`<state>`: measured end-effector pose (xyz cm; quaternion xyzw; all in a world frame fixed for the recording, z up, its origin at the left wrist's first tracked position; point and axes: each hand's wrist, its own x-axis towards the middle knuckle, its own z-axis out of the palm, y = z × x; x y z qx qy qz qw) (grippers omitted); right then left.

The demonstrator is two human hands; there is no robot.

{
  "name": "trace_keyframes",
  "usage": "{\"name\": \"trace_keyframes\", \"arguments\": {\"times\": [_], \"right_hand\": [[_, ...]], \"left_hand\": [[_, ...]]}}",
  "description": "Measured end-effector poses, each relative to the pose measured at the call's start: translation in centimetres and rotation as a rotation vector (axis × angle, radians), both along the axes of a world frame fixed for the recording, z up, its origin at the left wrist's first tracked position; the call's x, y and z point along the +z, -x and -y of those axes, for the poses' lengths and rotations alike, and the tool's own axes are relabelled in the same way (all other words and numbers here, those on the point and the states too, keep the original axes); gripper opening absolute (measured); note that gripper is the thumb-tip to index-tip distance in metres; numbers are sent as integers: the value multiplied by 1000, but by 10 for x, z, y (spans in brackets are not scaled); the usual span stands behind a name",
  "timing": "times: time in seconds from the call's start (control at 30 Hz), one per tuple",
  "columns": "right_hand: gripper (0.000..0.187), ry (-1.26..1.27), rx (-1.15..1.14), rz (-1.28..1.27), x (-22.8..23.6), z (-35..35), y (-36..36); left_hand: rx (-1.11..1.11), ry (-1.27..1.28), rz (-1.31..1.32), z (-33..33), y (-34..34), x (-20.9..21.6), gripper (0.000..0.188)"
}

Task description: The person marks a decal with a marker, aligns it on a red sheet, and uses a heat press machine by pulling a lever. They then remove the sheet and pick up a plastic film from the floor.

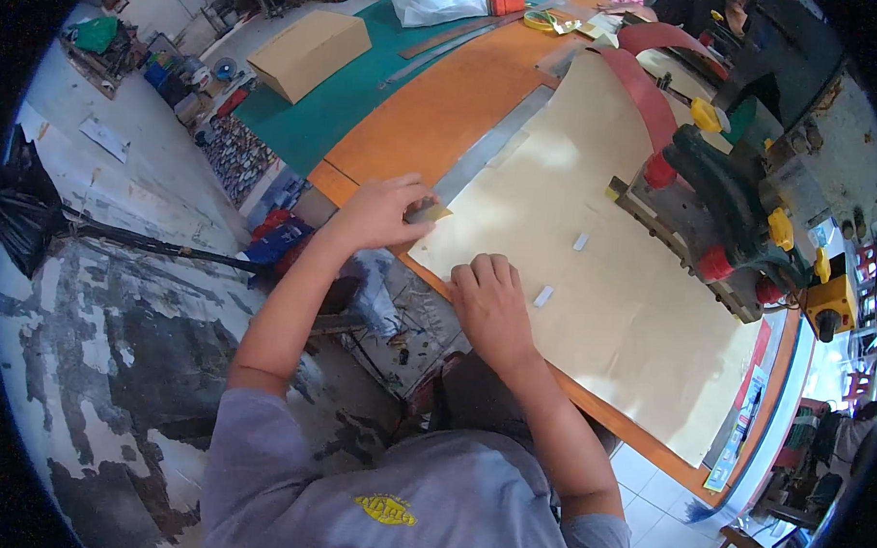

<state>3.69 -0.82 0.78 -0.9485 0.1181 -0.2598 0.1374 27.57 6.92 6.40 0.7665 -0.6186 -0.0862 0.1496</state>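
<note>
One broad orange wooden table (404, 142) carries a large, cream, rectangular sheet (640, 300), spread out along the near edge of the surface. Over the sheet's far edge stands a dark green metal machine (717, 192) with red and yellow knobs; whether it presses on the sheet, I cannot tell. The bare left hand (378, 214) is at the sheet's left corner, thumb and fingers drawn narrow on a small, tan, pointed piece (431, 214), perhaps a raised flap of the sheet. The bare right hand (489, 303) rests at the near edge with fingers curled; whether it holds anything is hidden. Smallest are two white oblong slips, one toward the middle (581, 241), the other (544, 296) closer to the near edge. As I judge it, the spreading is done, while the left corner is not yet settled.
</note>
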Motion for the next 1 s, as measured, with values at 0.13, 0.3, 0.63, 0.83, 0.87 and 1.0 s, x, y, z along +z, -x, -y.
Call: {"name": "trace_keyframes", "arguments": {"times": [0.13,0.3,0.63,0.83,0.87,1.0], "right_hand": [[18,-30,0,-11,1,0,1],[18,-46,3,-6,0,0,1],[18,-45,3,-3,-1,1,1],[19,-37,-7,-6,-2,1,1],[19,-30,-11,-25,-2,1,1],[19,-32,-19,-16,-5,2,0]], "left_hand": [[-105,36,99,11,-3,-2,33],[-133,65,272,20,5,-10,27],[-91,130,305,27,16,-17,17],[30,120,271,29,12,-21,16],[27,122,273,28,11,-22,16],[58,142,203,25,24,-13,20]]}}
